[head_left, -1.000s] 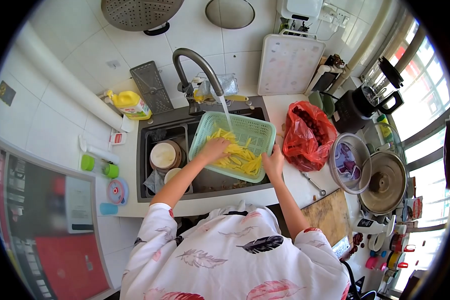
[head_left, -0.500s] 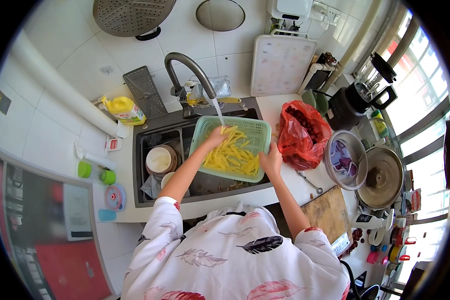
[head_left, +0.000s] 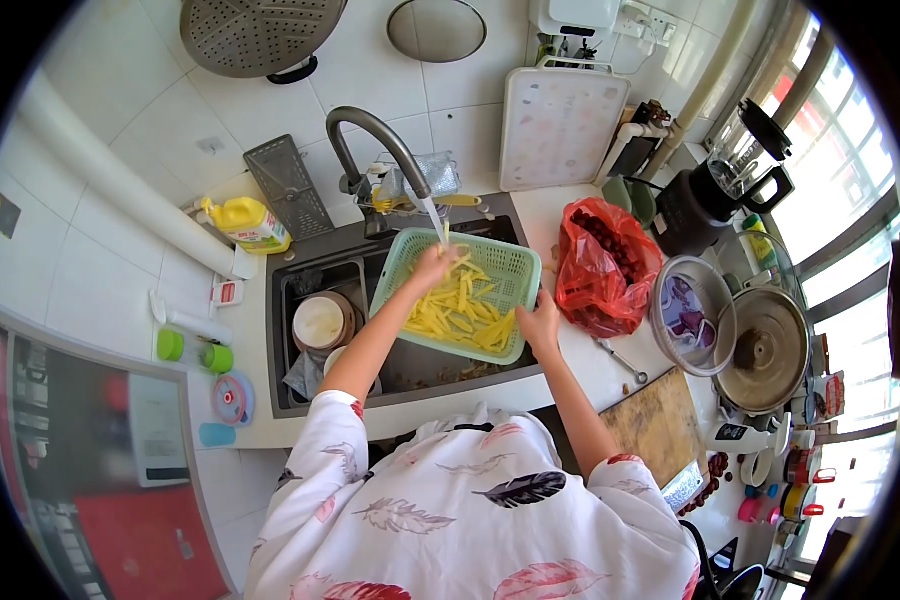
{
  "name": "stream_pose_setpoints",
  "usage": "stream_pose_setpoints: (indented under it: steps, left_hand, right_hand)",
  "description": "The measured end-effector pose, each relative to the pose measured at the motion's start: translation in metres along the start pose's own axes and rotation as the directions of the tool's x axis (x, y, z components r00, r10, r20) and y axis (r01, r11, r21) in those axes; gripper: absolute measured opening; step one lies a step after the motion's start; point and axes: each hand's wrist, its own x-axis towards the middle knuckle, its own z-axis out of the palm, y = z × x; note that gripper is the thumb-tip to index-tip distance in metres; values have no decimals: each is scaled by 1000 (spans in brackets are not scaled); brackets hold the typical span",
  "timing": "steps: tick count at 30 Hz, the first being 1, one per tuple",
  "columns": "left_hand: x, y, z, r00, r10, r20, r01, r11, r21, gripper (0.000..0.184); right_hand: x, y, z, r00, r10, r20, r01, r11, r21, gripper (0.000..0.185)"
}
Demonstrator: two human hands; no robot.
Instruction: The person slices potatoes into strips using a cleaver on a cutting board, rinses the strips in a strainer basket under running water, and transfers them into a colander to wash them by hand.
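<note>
A pale green plastic basket (head_left: pixel 518 262) is held tilted over the sink, with yellow potato strips (head_left: pixel 460 315) spread along its lower side. My right hand (head_left: pixel 540 322) grips the basket's right rim. Inside the basket, my left hand (head_left: pixel 435 268) is at the upper edge of the strips; its fingers are blurred and partly hidden. Water runs from the grey faucet (head_left: pixel 395 145) onto this hand and the strips. Below lies the dark double sink (head_left: pixel 370 398), its left bowl holding stacked dishes (head_left: pixel 320 322).
Right of the sink sit a red plastic bag (head_left: pixel 590 285) of dark red fruit, a wrench-like metal tool (head_left: pixel 622 362), a bowl (head_left: pixel 692 315) with purple pieces and a wooden board (head_left: pixel 655 425). A yellow detergent bottle (head_left: pixel 250 225) stands at the left. Behind are a white board (head_left: pixel 560 130) and a blender (head_left: pixel 705 205).
My left hand has shifted slightly left and up within the basket, and some strips have been stirred. The basket has moved a little to the left. My right hand keeps its grip.
</note>
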Motion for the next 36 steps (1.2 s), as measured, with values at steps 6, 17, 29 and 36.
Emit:
stream_pose_setpoints:
  steps: [6,17,29,36]
  left_hand:
    - [-6,-13,-9,897,431,96,-441,883,161,24]
    - [-63,28,-51,757,652,40,-454,482,749,39]
    - [-98,-51,-65,972,-54,-229,107,968,228,28]
    - [-133,-79,-59,936,-290,-201,208,914,-347,25]
  right_hand:
    - [-2,36,12,981,176,81,-193,926,326,28]
    - [1,77,19,834,469,292,-552,693,463,34]
    - [5,73,12,841,268,471,-413,879,237,36]
    - [22,50,16,383,-53,922,-778,519,353,77]
